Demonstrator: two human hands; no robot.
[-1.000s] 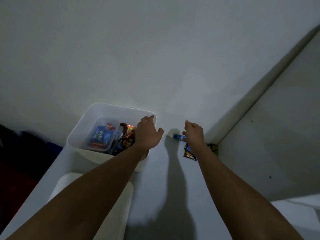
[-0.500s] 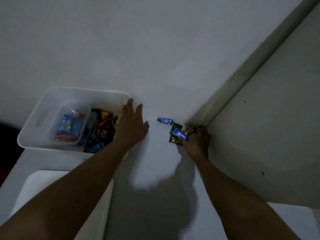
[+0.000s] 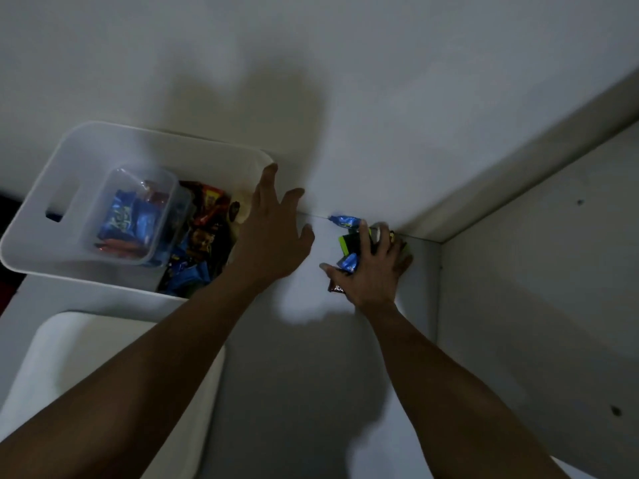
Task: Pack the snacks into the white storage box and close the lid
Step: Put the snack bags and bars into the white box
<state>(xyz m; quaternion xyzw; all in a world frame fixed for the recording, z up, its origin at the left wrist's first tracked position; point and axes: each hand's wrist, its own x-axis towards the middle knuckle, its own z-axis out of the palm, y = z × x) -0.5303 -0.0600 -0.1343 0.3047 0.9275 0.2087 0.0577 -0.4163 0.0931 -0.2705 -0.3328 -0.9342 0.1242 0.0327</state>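
1. The scene is dim; a white table [image 3: 304, 375] fills the lower middle and carries dark arm shadows and one bright patch at the centre.
2. A plain white wall [image 3: 345, 81] rises behind the table, and a second wall [image 3: 539, 305] meets it at 3 o'clock, forming a corner.
3. The white box [image 3: 69, 188] sits open at 9 o'clock on the table, against the back wall, with a handle slot cut in its left side.
4. Inside the box a clear tub [image 3: 138, 216] holds blue packets; loose snacks [image 3: 204, 243] in dark, red and blue wrappers fill the space to the right of the tub.
5. The lid [image 3: 69, 375] lies flat on the table at 7 o'clock, just in front of the box, partly under the left forearm.
6. The left hand [image 3: 273, 236] hovers over the box's right rim with fingers spread and holds nothing.
7. The right hand [image 3: 373, 267] lies palm down at 3 o'clock in the corner, fingers splayed over a small pile of packets [image 3: 347, 245]; whether it grips them I cannot tell.
8. A blue packet [image 3: 342, 221] lies at the foot of the back wall, just beyond the right fingertips.
9. A blue wrapper [image 3: 347, 262] and a dark one show beside the right thumb.
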